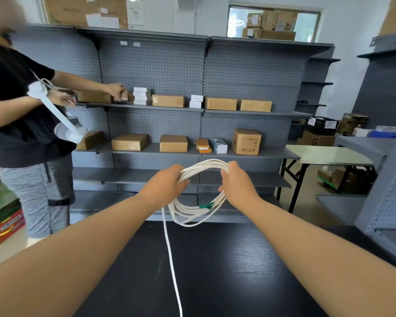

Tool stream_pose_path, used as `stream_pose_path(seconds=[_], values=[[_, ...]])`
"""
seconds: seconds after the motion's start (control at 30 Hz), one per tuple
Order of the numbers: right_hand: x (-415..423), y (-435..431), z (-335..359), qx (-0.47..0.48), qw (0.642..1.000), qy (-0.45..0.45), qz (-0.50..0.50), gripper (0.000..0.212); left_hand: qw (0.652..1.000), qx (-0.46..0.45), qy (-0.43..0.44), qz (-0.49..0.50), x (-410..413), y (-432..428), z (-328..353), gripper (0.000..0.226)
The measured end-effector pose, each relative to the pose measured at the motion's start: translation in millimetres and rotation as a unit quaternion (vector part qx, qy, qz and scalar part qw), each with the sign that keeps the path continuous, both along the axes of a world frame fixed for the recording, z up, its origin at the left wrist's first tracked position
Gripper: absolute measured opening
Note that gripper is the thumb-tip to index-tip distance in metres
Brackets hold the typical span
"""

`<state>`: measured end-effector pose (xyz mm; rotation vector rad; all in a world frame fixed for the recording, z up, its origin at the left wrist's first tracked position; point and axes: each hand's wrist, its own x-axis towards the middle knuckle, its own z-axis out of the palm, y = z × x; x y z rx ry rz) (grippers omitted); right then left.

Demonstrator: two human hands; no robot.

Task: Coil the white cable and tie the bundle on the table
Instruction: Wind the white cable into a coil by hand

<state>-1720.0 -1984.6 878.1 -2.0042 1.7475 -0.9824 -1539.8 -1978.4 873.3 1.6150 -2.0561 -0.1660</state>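
You are holding the white cable (205, 164) up in the centre of the frame, above the far edge of the black table (226, 271). It is gathered into a round coil of several loops. Your left hand (164, 183) is gripping the left side of the coil, its fingers curled round the bunched strands. Your right hand (237, 185) is gripping the right side in the same way, with the fingers wrapped over the top of the loops and the thumb pointing toward the middle of the coil. The lower part of the coil is hanging free between your wrists, not touching the tabletop. A green band (206, 205) is sitting on the strands at the lower right of the coil, just below your right hand. One loose strand (172, 259) is dropping from beneath your left hand, lying across the table and running out of the bottom edge of the frame.

Behind the coil, grey pegboard shelving (204, 65) is filling the middle of the frame, and brown cardboard boxes (246, 141) are sitting on its shelves. At the left edge another person (14, 110) in a black top is reaching toward a box on an upper shelf. A pale folding table (325, 154) is standing at centre right.
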Motion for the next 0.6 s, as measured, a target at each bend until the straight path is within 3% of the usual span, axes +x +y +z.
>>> stream_pose_path(seconds=[0.13, 0.33, 0.6], values=[[-0.5, -2.1, -3.3, 0.033, 0.998, -0.050, 0.013, 0.012, 0.997, -0.022, -0.079, 0.013, -1.4, 2.1, 4.9, 0.023], [-1.1, -2.8, -7.9, 0.049, 0.995, -0.080, 0.033, 0.011, 0.990, -0.037, -0.130, 0.031, -0.8, 0.2, 11.7, 0.013], [3.8, 2.5, -3.4, -0.045, 0.992, 0.090, 0.073, 0.036, 0.976, -0.046, -0.210, 0.045, -1.3, -7.8, 18.1, 0.011]])
